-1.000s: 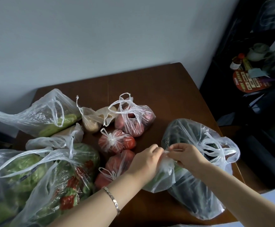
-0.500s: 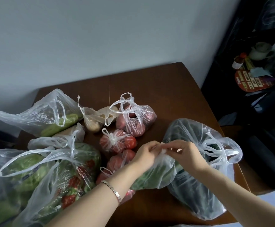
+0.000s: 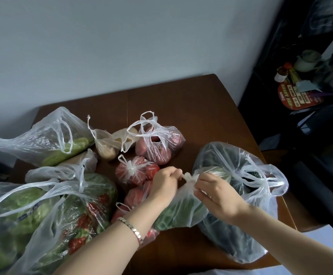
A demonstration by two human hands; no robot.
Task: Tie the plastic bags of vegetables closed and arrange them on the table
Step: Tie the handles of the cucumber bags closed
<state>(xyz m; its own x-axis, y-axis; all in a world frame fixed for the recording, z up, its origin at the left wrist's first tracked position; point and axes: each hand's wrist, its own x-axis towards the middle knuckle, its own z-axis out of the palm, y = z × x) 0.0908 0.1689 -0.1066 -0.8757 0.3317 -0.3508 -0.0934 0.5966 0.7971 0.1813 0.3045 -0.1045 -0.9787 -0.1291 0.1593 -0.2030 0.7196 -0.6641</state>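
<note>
Lifted since before, green-vegetable bag (image 3: pixel 183 211) (neck seemingly knotted) pinched by left hand (image 3: pixel 166 183), right hand (image 3: pixel 215 192).

A home dining corner, with groceries being sorted.

A brown wooden table (image 3: pixel 191 108) against a plain wall holds bags of vegetables (image 3: pixel 48 139) left of the fingers; right of them, a dark shelf (image 3: pixel 270 66) carries a teapot (image 3: pixel 308 60), bottle (image 3: pixel 281 73) and household clutter.

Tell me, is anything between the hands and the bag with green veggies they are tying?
No, nothing is in the way. The left hand and the right hand both already pinch the twisted top of the bag of green vegetables, with only plastic between their fingers.
</note>
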